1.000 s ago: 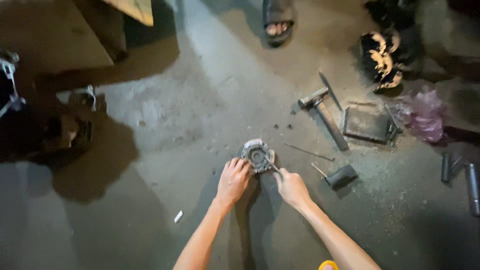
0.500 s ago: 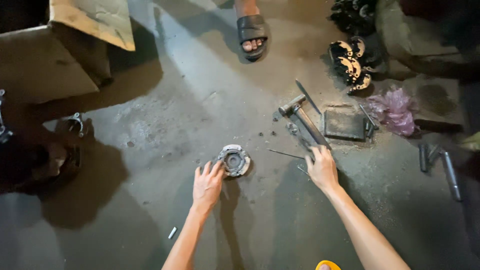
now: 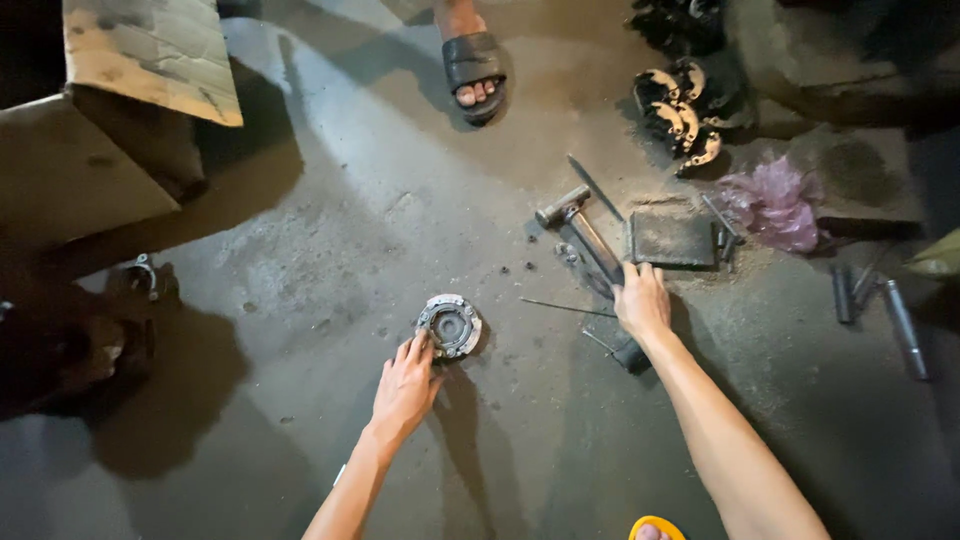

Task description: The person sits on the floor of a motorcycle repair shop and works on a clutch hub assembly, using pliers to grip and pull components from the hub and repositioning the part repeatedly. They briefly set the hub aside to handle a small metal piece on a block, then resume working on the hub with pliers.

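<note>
A round metal part (image 3: 450, 325) with a dark hub lies flat on the concrete floor. My left hand (image 3: 405, 385) reaches up to it, fingers spread, fingertips touching its near edge. My right hand (image 3: 641, 300) is stretched out to the right, fingers extended over the near end of a hammer's handle (image 3: 598, 250); no closed grip shows. The hammer's metal head (image 3: 560, 207) points away from me. A thin rod (image 3: 565, 305) lies between the round part and my right hand. A small dark block (image 3: 630, 355) sits beside my right wrist.
A flat dark metal plate (image 3: 670, 238) lies just past the hammer, a crumpled pink bag (image 3: 775, 205) right of it. Curved metal shoes (image 3: 680, 120) are piled beyond. Another person's sandalled foot (image 3: 475, 75) stands at the top. A cardboard box (image 3: 150, 60) is far left, metal tubes (image 3: 900, 310) far right.
Both hands held the round part a second ago. My right hand has left it and moved right to the hammer handle; my left hand stays at the part, which now lies on the floor.
</note>
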